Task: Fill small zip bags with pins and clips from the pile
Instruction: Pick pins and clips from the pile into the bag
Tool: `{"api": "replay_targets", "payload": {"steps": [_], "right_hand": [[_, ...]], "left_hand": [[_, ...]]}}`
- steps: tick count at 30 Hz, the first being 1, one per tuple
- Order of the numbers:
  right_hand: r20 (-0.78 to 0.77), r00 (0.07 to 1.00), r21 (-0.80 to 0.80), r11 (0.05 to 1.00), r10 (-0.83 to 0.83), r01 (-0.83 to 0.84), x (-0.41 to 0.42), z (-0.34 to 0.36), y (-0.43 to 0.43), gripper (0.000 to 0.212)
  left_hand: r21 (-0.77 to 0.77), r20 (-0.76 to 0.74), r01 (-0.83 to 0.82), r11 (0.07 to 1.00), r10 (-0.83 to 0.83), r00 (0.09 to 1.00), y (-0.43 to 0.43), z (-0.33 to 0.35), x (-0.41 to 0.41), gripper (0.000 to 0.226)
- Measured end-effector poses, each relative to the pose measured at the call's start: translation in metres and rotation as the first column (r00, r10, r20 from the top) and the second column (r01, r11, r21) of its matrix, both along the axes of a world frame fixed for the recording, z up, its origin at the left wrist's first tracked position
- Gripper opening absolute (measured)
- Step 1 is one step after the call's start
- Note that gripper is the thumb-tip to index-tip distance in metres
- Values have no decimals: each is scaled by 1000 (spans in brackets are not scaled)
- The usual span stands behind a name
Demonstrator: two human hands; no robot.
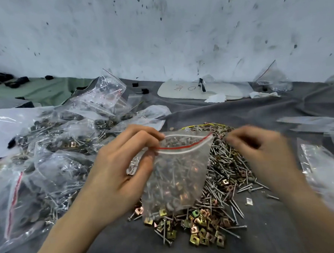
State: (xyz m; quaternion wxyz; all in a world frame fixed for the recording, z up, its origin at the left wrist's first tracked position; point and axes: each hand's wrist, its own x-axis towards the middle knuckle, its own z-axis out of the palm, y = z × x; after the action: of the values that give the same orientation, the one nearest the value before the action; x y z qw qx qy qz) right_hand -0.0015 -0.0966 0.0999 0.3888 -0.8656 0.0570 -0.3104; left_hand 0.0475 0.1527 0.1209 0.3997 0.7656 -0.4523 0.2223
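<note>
A small clear zip bag [177, 176] with a red strip along its mouth hangs above the pile of steel pins and brass-coloured square clips [224, 183]. The bag is partly filled with pins and clips, and its mouth is open. My left hand [118, 168] pinches the bag's top left corner between thumb and fingers. My right hand [261, 150] is motion-blurred just right of the bag's top right corner, fingers curled. Whether it holds anything is not visible.
A heap of filled zip bags [56, 152] lies at the left. Clear plastic bags [325, 175] lie at the right edge. A white flat piece [199, 90] and small black parts sit by the stained wall. Grey cloth [259, 109] covers the surface.
</note>
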Motion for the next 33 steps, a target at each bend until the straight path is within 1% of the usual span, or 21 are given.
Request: {"api": "replay_targets", "payload": {"steps": [2, 3, 4, 6, 9, 11, 13, 15, 16, 17, 18, 20, 21, 22, 23, 25, 27, 28, 30, 31, 33], "right_hand": [[-337, 941, -126, 991, 1, -46, 9, -37, -5, 13], [-426, 905, -168, 983, -4, -75, 11, -53, -4, 15], [-446, 895, -196, 977, -14, -82, 13, -67, -2, 16], [-389, 919, -245, 969, -60, -40, 15, -83, -1, 13], [-340, 932, -329, 944, -127, 8, 14, -81, -3, 8], [-290, 952, -275, 961, -92, 9, 10, -73, -6, 7], [-127, 991, -102, 995, -32, 19, 1, -51, 0, 5], [100, 993, 70, 996, 55, -62, -10, -17, 13, 5], [201, 972, 92, 986, 121, -141, -15, 0, 22, 7], [266, 945, 48, 976, 191, -211, -18, 17, 30, 10], [287, 924, -47, 967, 254, -251, -20, 30, 38, 12], [203, 910, -279, 913, 360, -299, -20, 46, 49, 11], [135, 912, -344, 882, 387, -323, -18, 49, 51, 12], [83, 913, -355, 868, 399, -347, -17, 50, 50, 15], [65, 910, -318, 873, 409, -369, -16, 48, 48, 17], [126, 905, -143, 910, 407, -389, -13, 43, 42, 17], [225, 924, 22, 947, 309, -322, -5, 31, 34, 8], [224, 947, 48, 968, 229, -245, 2, 21, 30, 7], [98, 989, 2, 994, 109, -109, 17, -3, 27, 12], [4, 996, -42, 995, 91, -90, 24, -15, 28, 13], [-170, 981, -141, 983, 94, -119, 34, -40, 33, 12]], "left_hand": [[-5, 11, -11, 1000, 11, 1000, 2, -1, 0, 12], [-9, 16, -11, 1000, 11, 1000, 2, -1, 0, 12], [-10, 21, -13, 1000, 13, 1000, 3, -1, 0, 12], [-3, 27, -22, 1000, 22, 999, 4, -2, -1, 12], [-4, 24, -29, 1000, 29, 999, 7, -1, 0, 13], [-17, 21, -29, 999, 30, 999, 9, 1, -2, 12], [-7, 28, -16, 1000, 16, 999, 11, 2, -6, 12], [31, 47, 25, 999, -27, 999, 8, 2, -10, 14], [49, 50, 52, 997, -55, 997, 5, 1, -12, 15], [62, 47, 76, 995, -79, 996, 1, 1, -13, 16], [70, 42, 92, 993, -95, 995, -2, 1, -14, 17], [70, 42, 109, 992, -112, 993, -7, 1, -13, 19], [59, 42, 115, 992, -117, 992, -7, 1, -13, 20], [45, 39, 119, 992, -120, 992, -5, 0, -11, 20], [31, 33, 117, 993, -118, 992, -2, -1, -10, 19], [15, 9, 102, 995, -103, 995, 4, -3, -7, 19], [9, -6, 78, 997, -78, 997, 10, -4, -3, 19], [-1, -8, 56, 998, -56, 998, 13, -4, -1, 18], [-58, -4, -13, 998, 13, 1000, 17, -6, 3, 15], [-95, -5, -54, 994, 54, 999, 20, -6, 5, 15], [-157, -25, -123, 980, 121, 992, 24, -6, 7, 16]]}}
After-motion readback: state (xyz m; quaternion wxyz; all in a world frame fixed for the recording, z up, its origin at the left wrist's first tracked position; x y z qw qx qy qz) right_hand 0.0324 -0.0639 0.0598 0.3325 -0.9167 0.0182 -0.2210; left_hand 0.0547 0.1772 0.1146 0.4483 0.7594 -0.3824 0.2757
